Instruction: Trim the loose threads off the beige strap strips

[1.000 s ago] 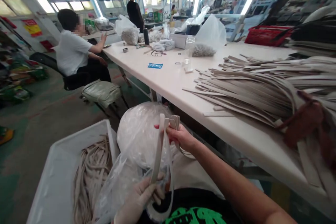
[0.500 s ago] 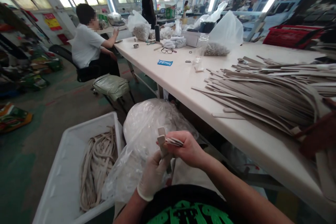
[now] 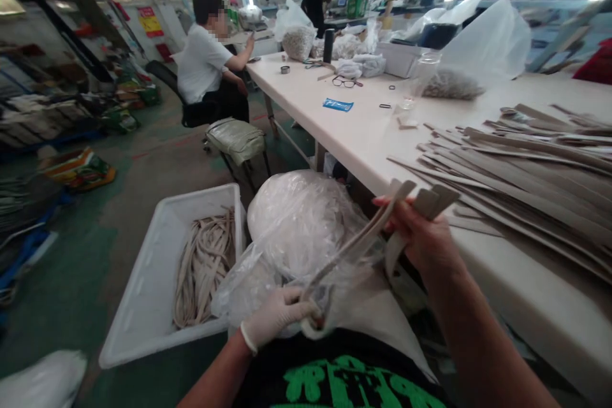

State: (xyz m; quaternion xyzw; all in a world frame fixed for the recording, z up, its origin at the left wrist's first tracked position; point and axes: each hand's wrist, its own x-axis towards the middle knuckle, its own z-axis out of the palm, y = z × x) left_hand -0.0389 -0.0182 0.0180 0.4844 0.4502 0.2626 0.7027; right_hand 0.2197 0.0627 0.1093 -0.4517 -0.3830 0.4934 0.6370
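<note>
My left hand (image 3: 277,315), in a white glove, is closed on the lower part of a beige strap (image 3: 351,247) near my lap. From there the strap slants up to my right hand (image 3: 425,239), which is bare and raised by the table edge. Its fingers are wrapped round several flat strap ends (image 3: 433,199) that stick out above them. One strap loops down below my right hand. A large pile of similar straps (image 3: 521,172) lies on the table just beyond it.
A white bin (image 3: 138,293) with coiled straps stands left of a big clear plastic bag (image 3: 296,223). The long white table (image 3: 363,140) carries glasses (image 3: 347,82), a blue packet (image 3: 338,105) and filled bags. A seated person (image 3: 203,64) is at the far left.
My hands have moved apart. The right rose rightward with the strap ends, the left dropped toward my lap, and a strap now stretches between them. The view has turned left.
</note>
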